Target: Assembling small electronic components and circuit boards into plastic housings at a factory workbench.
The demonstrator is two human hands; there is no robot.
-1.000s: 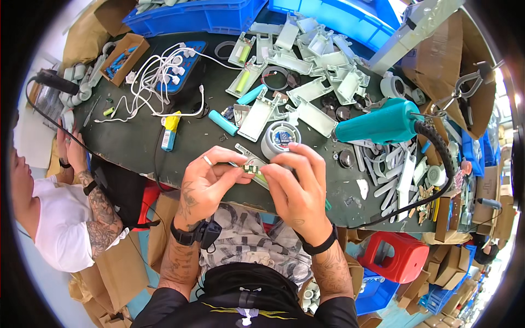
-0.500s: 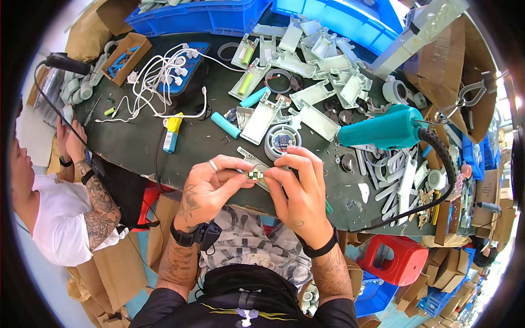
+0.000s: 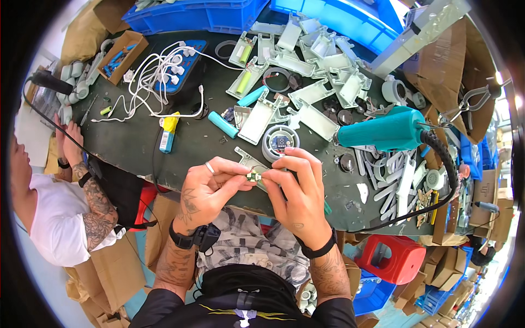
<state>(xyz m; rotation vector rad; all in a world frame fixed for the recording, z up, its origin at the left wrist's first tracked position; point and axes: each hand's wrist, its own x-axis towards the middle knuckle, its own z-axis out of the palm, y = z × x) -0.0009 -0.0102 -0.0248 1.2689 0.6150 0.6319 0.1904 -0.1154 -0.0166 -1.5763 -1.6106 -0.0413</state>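
Note:
Between both hands, above the near edge of the table, is a small green circuit board (image 3: pixel 253 177) with pale connectors. My left hand (image 3: pixel 212 185) pinches its left end between thumb and fingertips. My right hand (image 3: pixel 295 188) is closed at the board's right side, its thumb and index finger on that end. Just beyond my fingers lies a pale plastic casing piece (image 3: pixel 247 158), partly hidden. A round grey-white housing (image 3: pixel 280 143) with a dark circuit board inside stands past my right fingertips.
A teal electric screwdriver (image 3: pixel 383 133) hangs over the right side on a black coiled cord. Pale plastic shells (image 3: pixel 260 121) crowd the far middle. Tangled white cables (image 3: pixel 158 82) and a yellow-and-blue bottle (image 3: pixel 168 133) lie left. Another person (image 3: pixel 71 213) sits at the left.
The board and both hands stay close to the same place. The fingers have shifted slightly around the board. The view has moved a little.

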